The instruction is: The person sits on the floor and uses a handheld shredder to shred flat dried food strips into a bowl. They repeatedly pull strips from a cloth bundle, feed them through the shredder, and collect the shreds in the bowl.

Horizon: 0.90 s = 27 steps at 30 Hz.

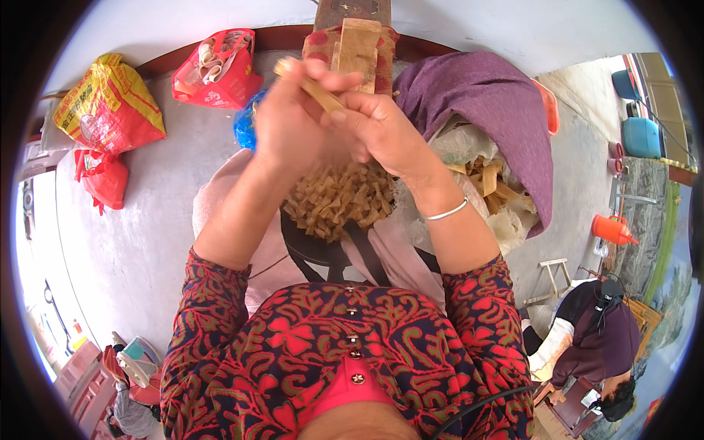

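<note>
A narrow yellowish-tan strip (319, 94) is stretched between both hands, slanting from upper left to lower right. My left hand (294, 113), somewhat blurred, has the strip's upper end at its thumb and fingers. My right hand (379, 129) pinches the lower end between thumb and fingers. Beneath the hands a dark container (300, 250) holds a heap of small brown folded pieces (341, 203). Behind the hands, a wooden block (360, 47) lies on a red-spotted cloth (386, 60) over a wooden bench (352, 11).
To the right, a purple cloth (484, 82) partly covers plastic and brown strips (491, 179). Red bags (220, 71) and a yellow-red sack (113, 104) stand at the left. A blue bag (245, 124) lies near my left hand. Another person (597, 341) sits at lower right, one (135, 412) at lower left.
</note>
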### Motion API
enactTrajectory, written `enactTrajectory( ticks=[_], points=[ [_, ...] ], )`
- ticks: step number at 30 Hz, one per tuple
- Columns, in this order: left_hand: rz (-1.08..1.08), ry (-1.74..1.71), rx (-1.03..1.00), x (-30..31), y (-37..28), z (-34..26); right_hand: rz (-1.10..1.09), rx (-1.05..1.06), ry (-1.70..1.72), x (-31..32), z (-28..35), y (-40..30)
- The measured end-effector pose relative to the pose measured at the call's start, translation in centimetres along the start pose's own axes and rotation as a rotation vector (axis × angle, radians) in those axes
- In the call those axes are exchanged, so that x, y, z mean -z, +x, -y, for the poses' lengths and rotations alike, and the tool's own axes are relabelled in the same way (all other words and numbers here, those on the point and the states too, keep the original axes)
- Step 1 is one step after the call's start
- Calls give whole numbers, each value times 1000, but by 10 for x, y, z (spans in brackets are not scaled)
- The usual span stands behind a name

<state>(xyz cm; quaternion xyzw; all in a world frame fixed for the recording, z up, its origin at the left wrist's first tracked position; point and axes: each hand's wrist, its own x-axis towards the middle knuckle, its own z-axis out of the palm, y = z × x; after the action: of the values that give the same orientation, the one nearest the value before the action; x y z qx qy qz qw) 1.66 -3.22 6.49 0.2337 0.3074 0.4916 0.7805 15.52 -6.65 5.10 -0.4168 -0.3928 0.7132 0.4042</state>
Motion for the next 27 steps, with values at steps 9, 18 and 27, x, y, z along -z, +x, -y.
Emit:
enactTrajectory(
  ticks=[9, 18, 27],
  points=[
    [-25, 884, -946, 31, 4, -26, 209, 93, 584, -11, 3, -10],
    [144, 917, -337, 26, 2, 7, -325, 562, -442, -6, -17, 5],
    [365, 1370, -959, 14, -1, -2, 161, -304, 375, 25, 12, -7]
  ],
)
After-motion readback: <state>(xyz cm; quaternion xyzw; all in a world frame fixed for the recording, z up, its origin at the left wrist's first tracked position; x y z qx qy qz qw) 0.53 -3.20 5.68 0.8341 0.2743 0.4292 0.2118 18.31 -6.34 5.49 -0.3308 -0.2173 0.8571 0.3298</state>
